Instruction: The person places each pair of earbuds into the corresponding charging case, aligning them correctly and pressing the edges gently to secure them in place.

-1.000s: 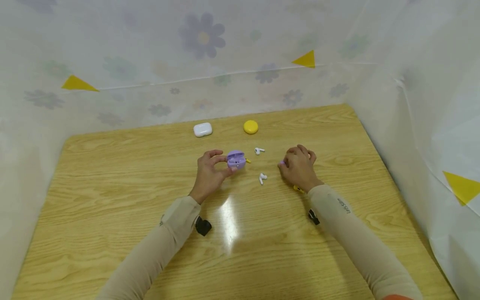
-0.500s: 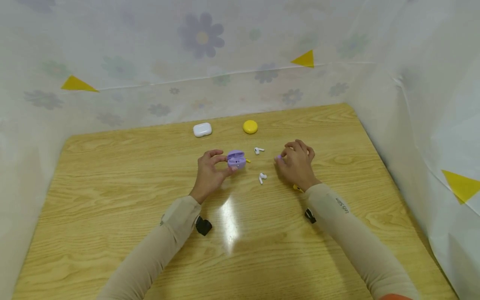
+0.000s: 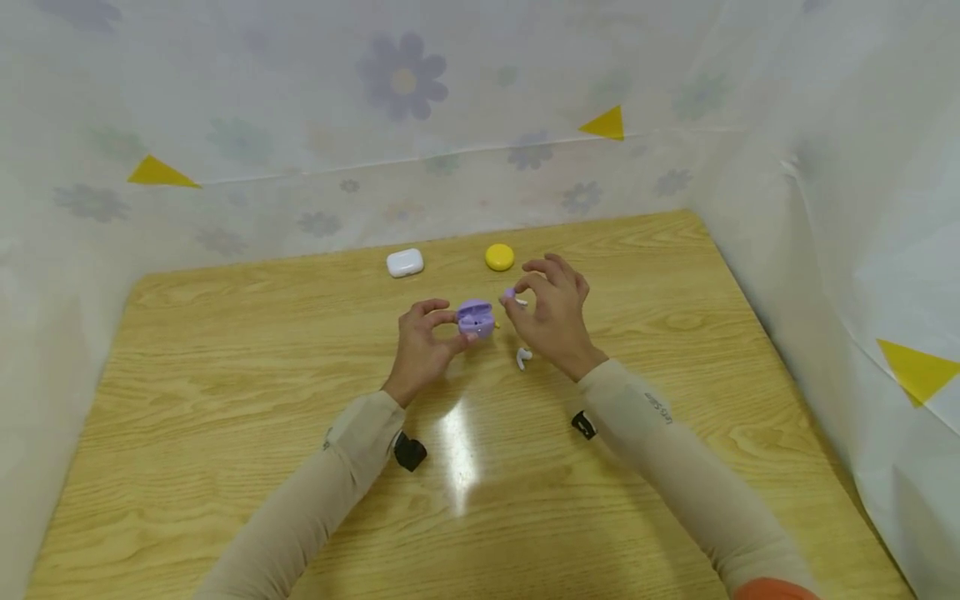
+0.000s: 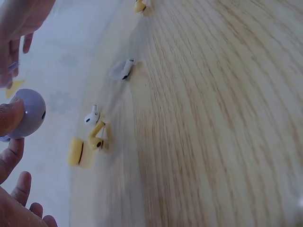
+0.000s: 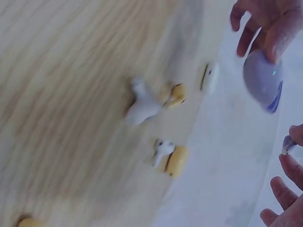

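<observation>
In the head view my left hand grips a purple earbud case between thumb and fingers. The case is held above the table with its lid up. Just right of it, my right hand pinches a small purple earbud between thumb and index finger. The right wrist view has this purple earbud at the fingertips, apart from the purple case. A white earbud lies below the right hand; another white earbud is partly hidden by its fingers.
Along the wooden table's back edge stand a white case and a round yellow case. One yellow earbud lies near the yellow case in the left wrist view, another yellow earbud farther off. Patterned sheeting encloses the table.
My right hand has moved left and away from me, carrying the purple earbud close to the purple case. The left hand stays nearly still with the case.
</observation>
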The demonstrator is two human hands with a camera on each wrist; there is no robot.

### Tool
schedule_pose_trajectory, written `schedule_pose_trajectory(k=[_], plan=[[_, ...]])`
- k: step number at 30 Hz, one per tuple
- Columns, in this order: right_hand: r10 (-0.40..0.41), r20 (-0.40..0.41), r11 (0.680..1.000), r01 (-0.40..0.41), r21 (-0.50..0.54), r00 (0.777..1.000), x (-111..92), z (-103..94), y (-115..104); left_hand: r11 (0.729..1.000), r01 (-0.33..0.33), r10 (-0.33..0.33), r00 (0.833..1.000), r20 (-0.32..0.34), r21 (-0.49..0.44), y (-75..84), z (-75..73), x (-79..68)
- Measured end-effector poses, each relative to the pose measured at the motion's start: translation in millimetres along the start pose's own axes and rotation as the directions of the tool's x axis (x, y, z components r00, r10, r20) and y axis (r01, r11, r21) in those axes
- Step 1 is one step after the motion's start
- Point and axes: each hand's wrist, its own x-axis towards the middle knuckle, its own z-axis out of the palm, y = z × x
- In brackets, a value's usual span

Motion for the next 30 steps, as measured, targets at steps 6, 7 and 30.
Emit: schedule_pose_trajectory(k=[6, 7, 30], plan=[[-0.038, -0.075, 0.997, 0.042, 0.064, 0.996, 3.6, 10.2, -18.5, 1.000, -0.026, 0.026, 1.000, -0.014, -0.010, 2.1, 1.9, 1.2], [-0.037, -0.087, 0.997, 0.044, 0.071, 0.996, 3.2, 12.3, -20.1, 1.000, -0.029, 0.029, 0.999, -0.014, -0.011, 2.5, 2.0, 1.2], [-0.048, -0.282, 0.993, 0.076, 0.093, 0.958, -11.7, 40.0, -25.9, 0.999, -0.022, 0.022, 0.999, -0.023, -0.024, 12.2, 0.2, 2.2]])
